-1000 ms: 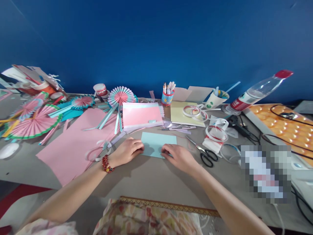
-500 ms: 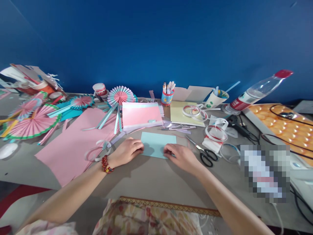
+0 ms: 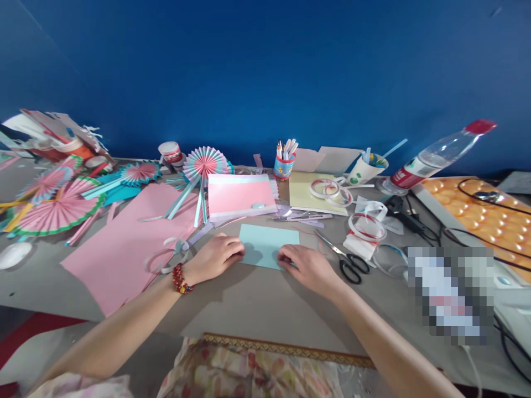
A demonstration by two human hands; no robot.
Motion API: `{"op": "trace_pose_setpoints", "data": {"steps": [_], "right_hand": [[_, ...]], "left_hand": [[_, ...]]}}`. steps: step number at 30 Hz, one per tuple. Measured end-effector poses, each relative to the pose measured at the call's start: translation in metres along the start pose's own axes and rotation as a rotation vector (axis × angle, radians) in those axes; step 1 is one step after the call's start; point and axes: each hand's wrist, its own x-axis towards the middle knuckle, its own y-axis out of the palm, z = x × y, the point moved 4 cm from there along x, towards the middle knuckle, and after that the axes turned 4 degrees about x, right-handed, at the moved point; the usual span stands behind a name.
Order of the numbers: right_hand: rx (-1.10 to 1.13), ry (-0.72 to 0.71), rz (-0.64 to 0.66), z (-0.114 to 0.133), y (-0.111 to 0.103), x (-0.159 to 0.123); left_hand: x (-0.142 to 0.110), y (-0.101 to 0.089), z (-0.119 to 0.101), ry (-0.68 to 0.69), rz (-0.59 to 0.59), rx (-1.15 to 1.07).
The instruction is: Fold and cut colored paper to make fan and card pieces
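A light blue sheet of paper (image 3: 265, 240) lies on the grey table in front of me. My left hand (image 3: 215, 255), with a beaded bracelet at its wrist, is closed with curled fingers at the paper's left edge. On the opposite side, my right hand (image 3: 306, 264) pinches the lower right part of the sheet. The fingertips are partly hidden under both hands. Black-handled scissors (image 3: 346, 261) lie beside my right hand, blades pointing up and left. Large pink paper sheets (image 3: 120, 249) and a curled paper strip (image 3: 164, 257) lie to the left of my left hand.
Folded-paper fans (image 3: 203, 163) sit at the left and back. Behind the blue sheet are a pink folded paper (image 3: 240, 196), a utility knife (image 3: 298, 216), tape rolls (image 3: 367, 225) and a pen cup (image 3: 284, 166). A plastic bottle (image 3: 435, 157) and a glue gun (image 3: 409, 218) stand or lie right.
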Motion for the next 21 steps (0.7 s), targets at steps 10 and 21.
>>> {"op": "trace_pose_setpoints", "data": {"steps": [10, 21], "right_hand": [[0.021, -0.007, -0.004, -0.004, 0.002, 0.000], [0.148, 0.005, 0.088, -0.021, -0.019, -0.010]], "left_hand": [[-0.004, 0.005, -0.010, 0.169, -0.014, 0.181], [-0.003, 0.007, -0.014, 0.216, 0.063, 0.243]]}}
